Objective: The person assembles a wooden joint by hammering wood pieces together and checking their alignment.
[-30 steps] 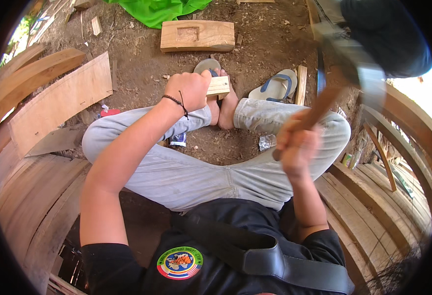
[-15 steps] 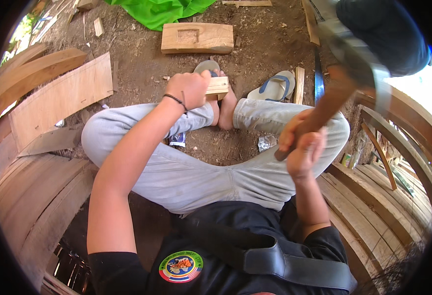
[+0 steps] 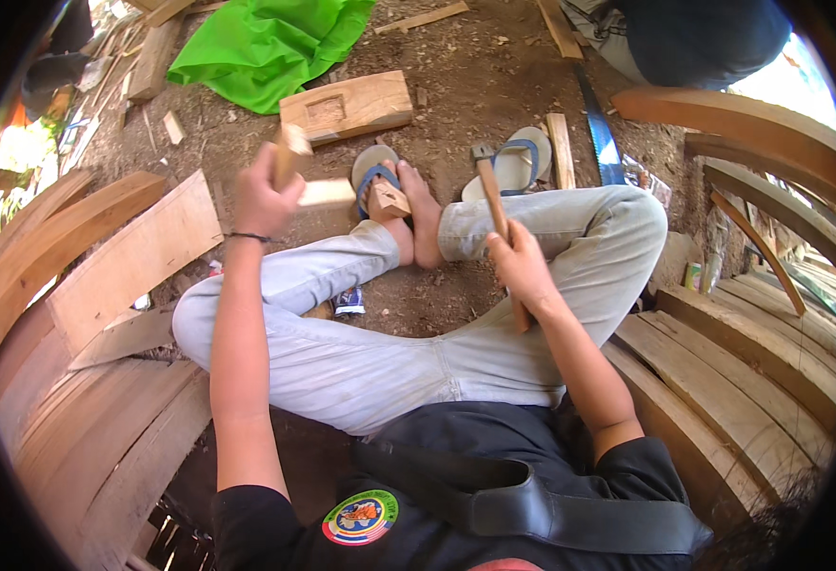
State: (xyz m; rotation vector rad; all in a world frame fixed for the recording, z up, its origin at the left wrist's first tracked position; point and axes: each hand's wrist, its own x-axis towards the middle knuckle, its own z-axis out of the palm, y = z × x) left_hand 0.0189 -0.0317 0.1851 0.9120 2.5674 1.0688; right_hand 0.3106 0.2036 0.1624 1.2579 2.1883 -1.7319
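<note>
My left hand [image 3: 268, 195] is raised to the left of my feet, closed around a short wooden block [image 3: 291, 155] whose end sticks up past the fingers. My right hand [image 3: 523, 266] grips the wooden handle of a hammer [image 3: 493, 190] above my right thigh, its metal head pointing away near the loose sandal. Between my feet rests a small wooden block [image 3: 389, 199] with a dark mark or hole on its face. Another pale strip of wood [image 3: 328, 193] shows between my left hand and that foot, slightly blurred.
A thick plank with a rectangular recess [image 3: 342, 108] lies beyond my feet, by a green cloth [image 3: 270, 52]. A handsaw [image 3: 601, 133] lies at the right, near a sandal [image 3: 521, 164]. Curved timbers [image 3: 75, 224] flank both sides. Another person's leg [image 3: 704, 38] shows at upper right.
My left hand has moved left, away from my feet, with wood in it. The hammer, raised at the upper right before, is now lowered in front of my right leg. The view has shifted.
</note>
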